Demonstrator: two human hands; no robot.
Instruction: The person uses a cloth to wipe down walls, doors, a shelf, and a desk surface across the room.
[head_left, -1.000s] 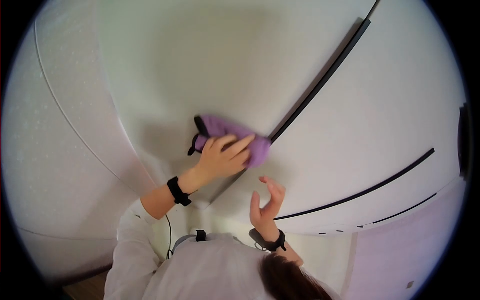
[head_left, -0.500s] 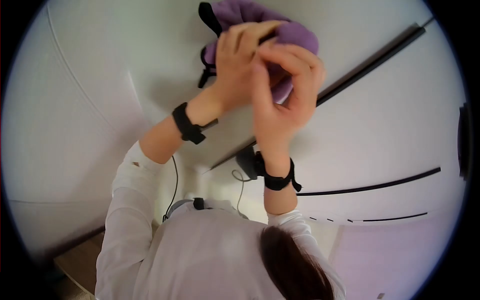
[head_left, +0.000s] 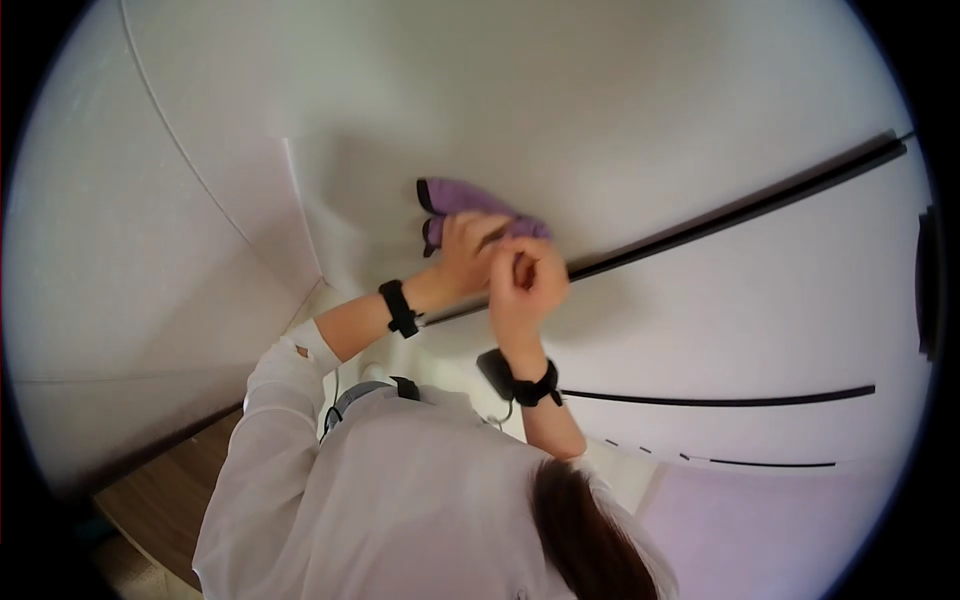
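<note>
A purple cloth item with black trim at its ends (head_left: 470, 195) is bunched up ahead of my body; its exact kind cannot be made out. My left hand (head_left: 468, 252) is closed around its lower part, fingers bent over the fabric. Right beside it, my right hand (head_left: 530, 285) is curled, fingertips at the cloth's right end by the left fingers. Motion blurs both hands, and the right fingers hide what lies between them. Each wrist carries a black strap, and a dark block sits by the right one (head_left: 495, 372).
A long black strip (head_left: 740, 210) runs across the pale surface (head_left: 640, 90) behind the hands. Another dark strip (head_left: 720, 402) lies lower right. A wooden surface (head_left: 170, 480) shows at lower left. A thin cable hangs near my waist.
Both hands and the purple cloth have come lower in view, closer to my body, and look smaller. The right fingers are more tightly curled than before.
</note>
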